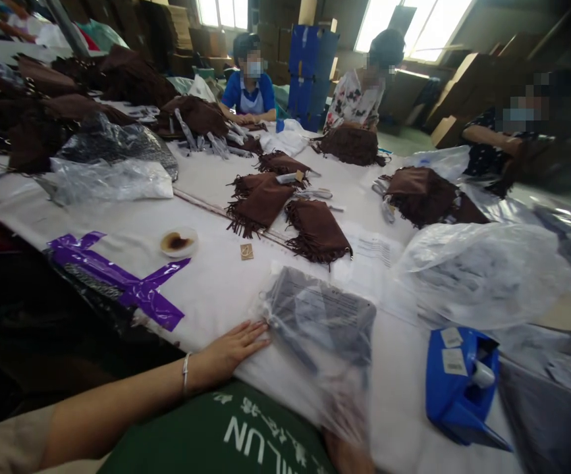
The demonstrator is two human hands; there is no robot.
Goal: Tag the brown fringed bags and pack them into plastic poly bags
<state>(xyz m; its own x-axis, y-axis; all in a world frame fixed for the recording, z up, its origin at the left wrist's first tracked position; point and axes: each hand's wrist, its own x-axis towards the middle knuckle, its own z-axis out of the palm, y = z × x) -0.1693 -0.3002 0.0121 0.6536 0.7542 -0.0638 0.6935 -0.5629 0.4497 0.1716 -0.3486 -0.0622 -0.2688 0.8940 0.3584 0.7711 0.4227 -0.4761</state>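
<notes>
A clear plastic bag (309, 349) with a flat dark grey pouch (325, 306) inside lies on the white table before me. My left hand (233, 352) rests flat on the cloth, fingers stretched out, the tips at the bag's left edge. My right hand (347, 411) is at the bag's near end, seen blurred through the plastic; its fingers cannot be made out clearly. Beyond the bag lie brown fringed pouches (322, 227) with grey-wrapped straps. A small square tan tag (246, 251) sits to their left.
To the right stand a blue tape dispenser (453, 388) and a puffed plastic bag (483, 276) of grey items. A small dish (179, 243) with brown liquid and purple tape (132, 283) are at left. Brown goods (132, 79) pile up at far left. Several co-workers (250, 92) sit across.
</notes>
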